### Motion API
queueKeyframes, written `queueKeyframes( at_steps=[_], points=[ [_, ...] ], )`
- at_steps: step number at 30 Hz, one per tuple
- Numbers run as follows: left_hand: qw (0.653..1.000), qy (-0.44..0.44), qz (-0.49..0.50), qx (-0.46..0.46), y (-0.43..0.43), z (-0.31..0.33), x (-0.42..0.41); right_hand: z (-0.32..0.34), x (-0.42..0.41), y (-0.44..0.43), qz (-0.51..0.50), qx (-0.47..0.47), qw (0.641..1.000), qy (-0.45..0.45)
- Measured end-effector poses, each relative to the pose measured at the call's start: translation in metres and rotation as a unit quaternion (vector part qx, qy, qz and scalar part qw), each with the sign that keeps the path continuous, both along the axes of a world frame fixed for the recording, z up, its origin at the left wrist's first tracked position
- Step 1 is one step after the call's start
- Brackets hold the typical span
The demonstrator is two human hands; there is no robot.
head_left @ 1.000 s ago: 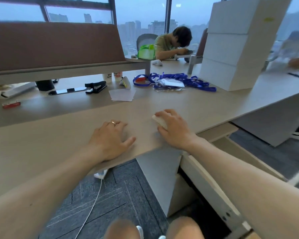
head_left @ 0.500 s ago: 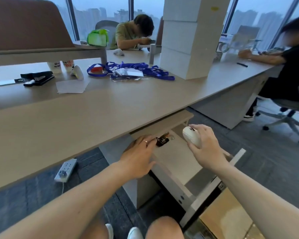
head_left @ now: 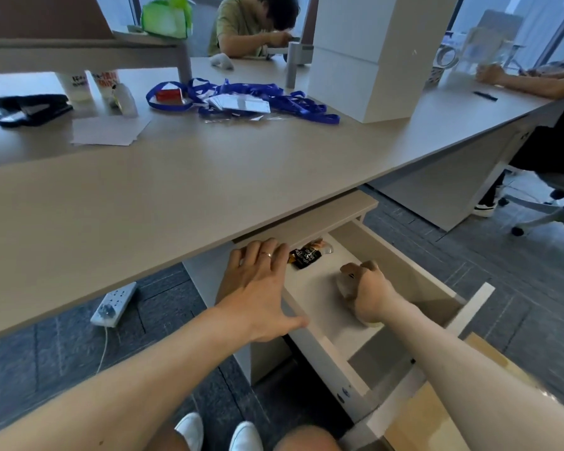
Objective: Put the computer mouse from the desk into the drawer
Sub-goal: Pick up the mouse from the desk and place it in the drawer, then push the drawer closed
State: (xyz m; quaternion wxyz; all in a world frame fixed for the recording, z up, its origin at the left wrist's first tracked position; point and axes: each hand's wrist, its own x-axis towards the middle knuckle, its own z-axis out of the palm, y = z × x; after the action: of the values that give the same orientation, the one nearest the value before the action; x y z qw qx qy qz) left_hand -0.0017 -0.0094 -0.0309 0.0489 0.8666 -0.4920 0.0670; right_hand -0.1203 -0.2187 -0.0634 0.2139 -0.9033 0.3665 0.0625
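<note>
The drawer [head_left: 326, 346] under the desk [head_left: 183, 190] stands pulled out, its pale floor showing. My right hand [head_left: 368, 294] is down inside the drawer, curled over the white computer mouse [head_left: 345, 283], which is blurred and mostly hidden by my fingers; it sits at or just above the drawer floor. My left hand [head_left: 258, 281], with a ring on one finger, lies flat against the drawer's left side wall, fingers spread and reaching up under the desk edge.
A dark snack packet [head_left: 305, 257] lies at the back of the drawer. On the desk are blue lanyards [head_left: 258, 99], paper sheets [head_left: 108, 130], a stapler [head_left: 30, 109] and stacked white boxes [head_left: 372, 56]. A power strip [head_left: 113, 304] lies on the floor. Two people sit at the far side.
My right hand lifted the mouse off the desk, carried it right and down, and now holds it inside the drawer. My left hand left the desktop and rests on the drawer's left side.
</note>
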Motion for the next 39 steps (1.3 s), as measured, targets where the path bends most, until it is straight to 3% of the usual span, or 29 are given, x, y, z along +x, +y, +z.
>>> queueKeyframes(
  at_steps=[12, 18, 20, 23, 25, 28, 33, 39],
  points=[
    [0.998, -0.056, 0.022, 0.0, -0.014, 0.004, -0.005, -0.025, 0.003, -0.013, 0.071, -0.067, 0.995, 0.036],
    [0.998, -0.062, 0.028, 0.01, -0.014, 0.006, -0.007, -0.016, -0.001, -0.007, 0.084, -0.047, 0.993, 0.067],
    [0.997, -0.063, 0.031, 0.015, -0.014, 0.007, -0.008, -0.001, -0.002, -0.004, 0.059, -0.023, 0.996, 0.055],
    [0.998, -0.057, 0.03, 0.025, -0.012, 0.011, -0.01, 0.029, -0.02, -0.003, 0.014, -0.091, 0.993, -0.069],
    [0.998, -0.052, 0.031, 0.033, -0.012, 0.013, -0.011, 0.043, -0.042, -0.005, -0.062, -0.129, 0.978, -0.152],
    [0.998, -0.045, 0.031, 0.043, -0.012, 0.015, -0.015, 0.049, -0.078, -0.004, -0.192, -0.127, 0.958, -0.173],
    [0.998, -0.008, 0.038, 0.059, -0.01, 0.017, -0.014, 0.028, -0.097, 0.015, -0.349, 0.0, 0.915, -0.201],
    [0.997, 0.045, 0.05, 0.049, -0.009, 0.022, -0.014, 0.011, -0.076, 0.021, -0.406, 0.05, 0.864, -0.294]
  ],
)
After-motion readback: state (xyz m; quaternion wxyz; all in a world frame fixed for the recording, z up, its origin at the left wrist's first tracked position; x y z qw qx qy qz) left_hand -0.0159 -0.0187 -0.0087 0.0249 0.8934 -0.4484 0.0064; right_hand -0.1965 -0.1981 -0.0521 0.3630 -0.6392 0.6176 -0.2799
